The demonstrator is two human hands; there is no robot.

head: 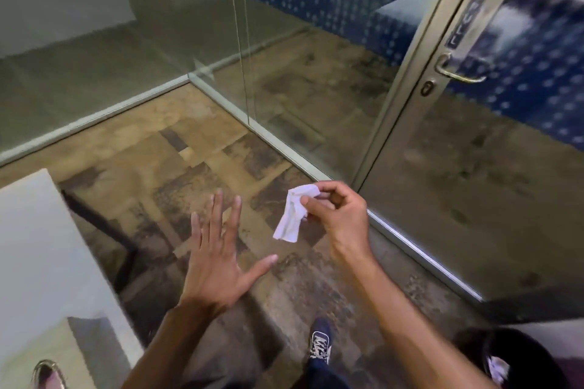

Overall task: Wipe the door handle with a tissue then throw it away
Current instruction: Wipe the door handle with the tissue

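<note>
A crumpled white tissue (292,216) hangs from my right hand (338,215), pinched between thumb and fingertips in the middle of the view. My left hand (218,249) is spread flat, palm down, to the left of the tissue, holding nothing. The metal lever door handle (458,71) sits on the frame of a glass door (474,167) at the upper right, well above and to the right of both hands. A round keyhole (427,87) is just below the handle.
Glass partition walls (158,41) with metal floor rails run across the back and right. A white table corner (38,246) stands at the left. A dark bin (505,357) with something white inside sits at the bottom right. My shoe (320,341) rests on the patterned carpet.
</note>
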